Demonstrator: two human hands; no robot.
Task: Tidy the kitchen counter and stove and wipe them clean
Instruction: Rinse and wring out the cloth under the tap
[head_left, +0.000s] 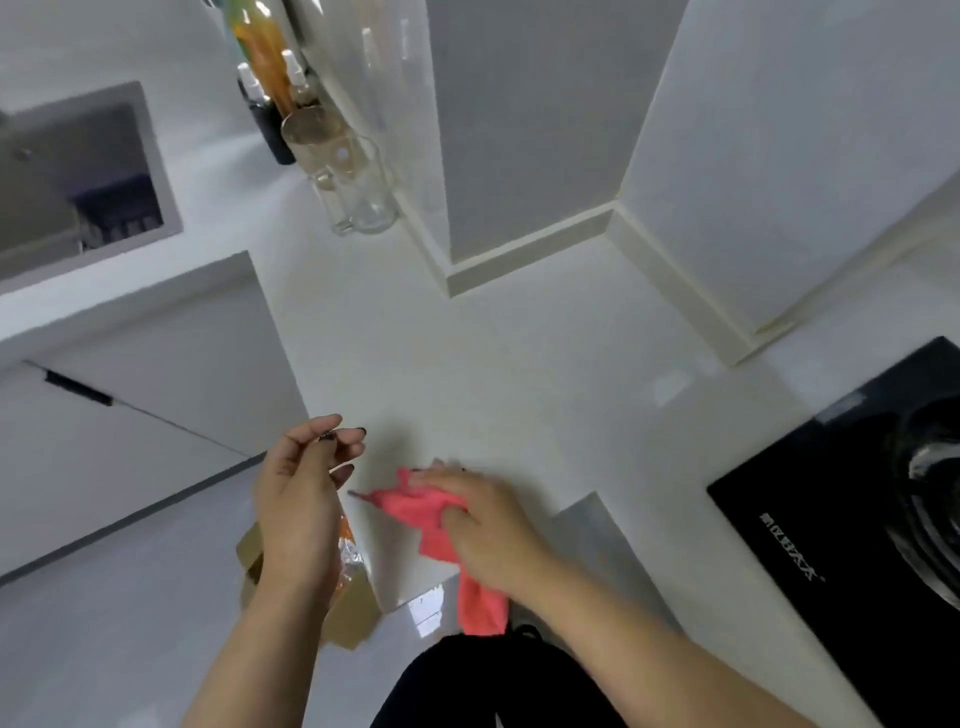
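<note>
My right hand (483, 525) presses a pink cloth (415, 512) flat against the white counter (467, 364) near its front edge; the cloth's tail hangs over the edge. My left hand (301, 499) hovers at the counter's left front corner, palm turned up, thumb and fingertips pinched on a tiny dark bit. Whether it truly holds something is hard to tell. The black glass stove (841, 519) lies at the right with a dark pan (930, 499) on it.
Glass jars (358, 187) and bottles (270, 93) stand at the back left by the wall. A sink (78, 176) is at the far left. Below the counter corner sits a brown cardboard box (348, 618) with wrappers (349, 558) in it, on the floor.
</note>
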